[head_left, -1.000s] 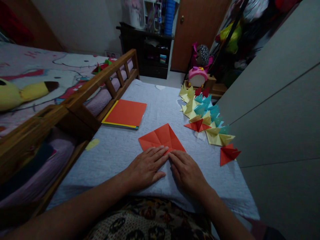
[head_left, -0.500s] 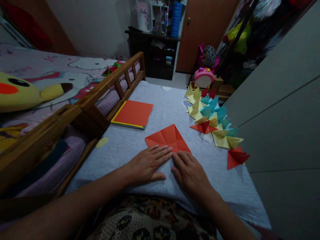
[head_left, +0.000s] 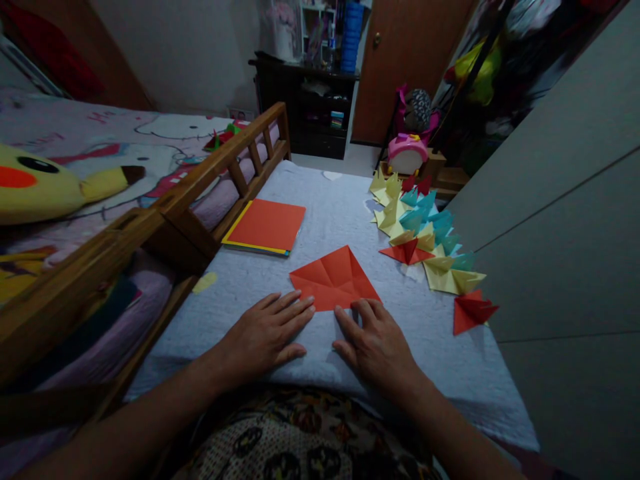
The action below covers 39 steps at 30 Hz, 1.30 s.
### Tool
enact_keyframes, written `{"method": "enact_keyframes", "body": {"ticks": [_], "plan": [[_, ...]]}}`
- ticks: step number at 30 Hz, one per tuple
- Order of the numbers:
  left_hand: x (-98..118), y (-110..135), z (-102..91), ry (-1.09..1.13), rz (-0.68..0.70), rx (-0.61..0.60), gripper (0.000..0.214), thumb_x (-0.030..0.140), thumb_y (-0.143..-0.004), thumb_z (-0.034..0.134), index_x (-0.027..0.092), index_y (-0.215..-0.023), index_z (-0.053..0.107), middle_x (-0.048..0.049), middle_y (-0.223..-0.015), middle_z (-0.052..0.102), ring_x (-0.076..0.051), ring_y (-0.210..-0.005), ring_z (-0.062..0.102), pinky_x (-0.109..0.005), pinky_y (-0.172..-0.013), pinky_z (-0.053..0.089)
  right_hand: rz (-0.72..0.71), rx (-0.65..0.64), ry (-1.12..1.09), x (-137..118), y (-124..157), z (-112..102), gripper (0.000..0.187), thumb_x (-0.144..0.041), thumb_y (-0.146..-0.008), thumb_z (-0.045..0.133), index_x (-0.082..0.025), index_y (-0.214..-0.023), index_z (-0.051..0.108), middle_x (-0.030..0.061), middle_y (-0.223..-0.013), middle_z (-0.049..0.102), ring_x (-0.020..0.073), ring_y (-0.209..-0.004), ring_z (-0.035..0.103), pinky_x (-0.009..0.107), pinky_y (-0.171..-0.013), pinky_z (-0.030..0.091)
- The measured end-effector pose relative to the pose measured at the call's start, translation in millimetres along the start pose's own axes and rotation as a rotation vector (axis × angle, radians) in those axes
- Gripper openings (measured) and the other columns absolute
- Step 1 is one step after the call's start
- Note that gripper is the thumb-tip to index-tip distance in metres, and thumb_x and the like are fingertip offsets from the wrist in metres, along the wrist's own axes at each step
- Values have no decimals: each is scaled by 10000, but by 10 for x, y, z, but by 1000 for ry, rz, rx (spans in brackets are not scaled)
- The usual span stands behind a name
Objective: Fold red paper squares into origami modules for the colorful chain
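Stack of paper [head_left: 265, 227] beside the bed rail. Your left hand [head_left: 263, 333] lies flat, fingers spread, touching the folded red paper [head_left: 334, 279] on the cloth; your right hand [head_left: 375, 343] likewise. Folded pieces [head_left: 425, 240] far right.

Bare forearms, no sleeves; dark floral-patterned garment [head_left: 300, 447]

Your hands lie flat on the mat [head_left: 320, 220], left hand [head_left: 260, 333] beside right hand [head_left: 375, 347], fingertips at the near edge of the sheet [head_left: 334, 279]. The paper stack [head_left: 265, 227] lies far-left of it; folded pieces [head_left: 425, 240] run along the right.
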<state>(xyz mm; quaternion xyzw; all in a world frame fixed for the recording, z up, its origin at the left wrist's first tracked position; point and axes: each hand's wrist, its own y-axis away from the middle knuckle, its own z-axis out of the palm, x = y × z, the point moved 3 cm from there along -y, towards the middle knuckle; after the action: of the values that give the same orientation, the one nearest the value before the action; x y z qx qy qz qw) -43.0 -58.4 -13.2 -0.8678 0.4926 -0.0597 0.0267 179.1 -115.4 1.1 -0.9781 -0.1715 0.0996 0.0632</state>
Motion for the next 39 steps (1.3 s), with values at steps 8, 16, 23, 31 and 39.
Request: {"method": "enact_keyframes", "body": {"ticks": [8, 16, 23, 31, 39], "plan": [[-75, 42, 31, 43, 13, 23, 519, 535, -996, 512, 249, -1428, 535, -86, -1489, 550, -286, -1392, 483, -436, -1109, 401, 75, 44, 60, 369, 242, -89, 394, -345, -918, 660, -205, -1286, 645, 139, -1260, 630, 319, -1125, 544, 516, -980, 483], [-95, 49, 47, 56, 27, 63, 472, 457, -978, 576, 218, -1385, 572, -138, -1486, 543, -318, -1357, 522, -481, -1078, 467, 120, 94, 131, 562, 399, -159, 328, -325, -921, 645, -229, -1233, 672, 129, -1250, 650, 333, -1168, 531, 541, -1014, 429], [-105, 50, -56, 194, 1, 227, 261, 306, -1005, 504, 197, -1179, 665, -137, -1328, 644, -272, -1239, 610, -457, -1034, 528, 246, 148, -60, 648, 298, -149, 210, -280, -971, 529, -163, -1054, 683, 144, -1118, 690, 302, -1059, 592, 485, -952, 472], [-348, -385, -176, 345, -352, 169, 423, 314, -990, 441, 180, -1387, 503, -146, -1456, 502, -306, -1376, 464, -518, -1149, 410, 426, 123, -417, 682, -62, -59, 470, -266, -857, 589, -156, -1307, 508, 89, -973, 696, 238, -843, 642, 381, -772, 509], [-462, -608, -124, 462, -288, 118, 432, 240, -930, 478, 244, -1355, 550, -83, -1304, 605, -266, -1214, 559, -474, -1071, 465, 346, 106, -625, 800, -284, -93, 275, -177, -799, 508, -210, -1069, 545, -23, -757, 617, 159, -665, 578, 282, -645, 464]]}}
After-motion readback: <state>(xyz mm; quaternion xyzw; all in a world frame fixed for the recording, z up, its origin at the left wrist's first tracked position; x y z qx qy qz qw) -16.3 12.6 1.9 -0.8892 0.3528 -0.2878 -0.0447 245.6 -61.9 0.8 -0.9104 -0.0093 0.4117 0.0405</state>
